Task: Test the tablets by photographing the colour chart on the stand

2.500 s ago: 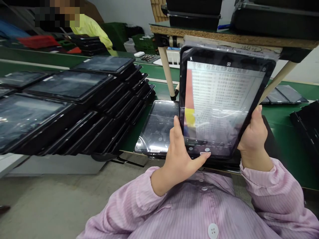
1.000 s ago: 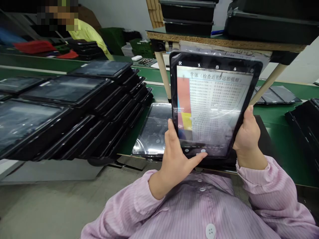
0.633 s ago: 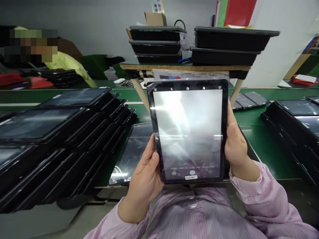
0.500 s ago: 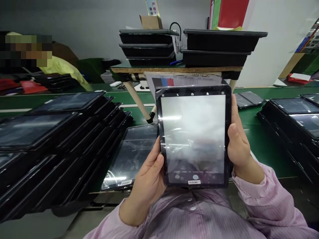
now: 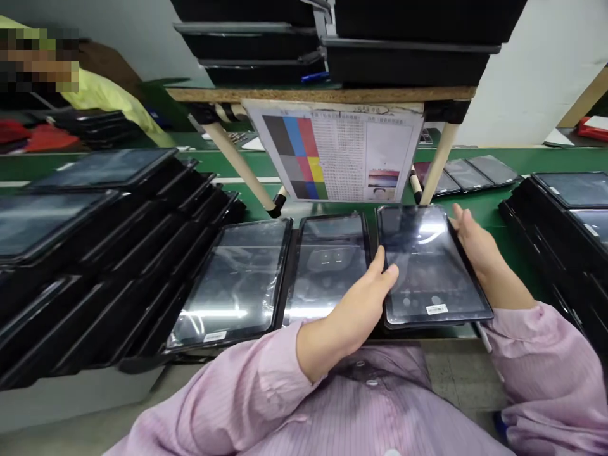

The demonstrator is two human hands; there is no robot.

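Observation:
A black tablet (image 5: 427,269) in clear film, its screen dark and a white barcode label at its lower edge, lies low over the front of the green bench. My left hand (image 5: 358,301) grips its left edge, thumb towards the screen and fingers along the side. Against the opposite edge rests my right hand (image 5: 479,250), its thumb raised and the fingers partly hidden. Whether the tablet touches the bench I cannot tell. Just left of it lies a second tablet (image 5: 327,263), partly behind my left hand, and beyond that a third tablet (image 5: 232,278).
Stacks of black trays with tablets rise at left (image 5: 128,234) and right (image 5: 560,253). A wooden shelf (image 5: 304,95) bears black bins (image 5: 408,66); a colour chart (image 5: 323,152) hangs below. Further tablets (image 5: 468,174) lie behind. A person in a yellow sleeve (image 5: 109,101) is at far left.
Both hands have lowered the tablet from upright before me to nearly flat, shifting right. Its bright camera screen has turned dark. My view has tilted down, uncovering the middle tablet and chart.

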